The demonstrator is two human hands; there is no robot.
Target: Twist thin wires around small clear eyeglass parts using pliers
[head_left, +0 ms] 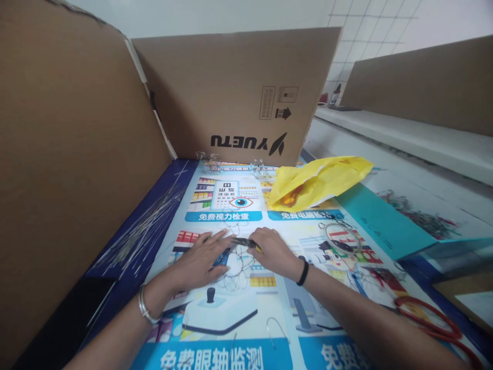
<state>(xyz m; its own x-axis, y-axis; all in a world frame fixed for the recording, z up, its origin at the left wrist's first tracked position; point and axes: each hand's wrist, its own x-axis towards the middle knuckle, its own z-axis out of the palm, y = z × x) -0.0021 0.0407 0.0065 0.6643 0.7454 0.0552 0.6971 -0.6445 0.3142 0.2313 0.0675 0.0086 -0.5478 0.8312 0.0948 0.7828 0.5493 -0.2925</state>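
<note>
My right hand, with a black band at its wrist, is closed around a pair of pliers with dark jaws and a bit of yellow on the handle. The jaws point left, toward my left hand, which wears a silver bracelet. That hand lies with fingers stretched out beside the plier tips. Whether its fingertips touch a wire is too fine to make out. Under and between both hands is a loose tangle of thin wire on the printed poster.
Straight thin wires lie at the left beside a cardboard wall. A yellow bag is at the back right, near a turquoise box and a pile of wire pieces. A red cord loop lies front right.
</note>
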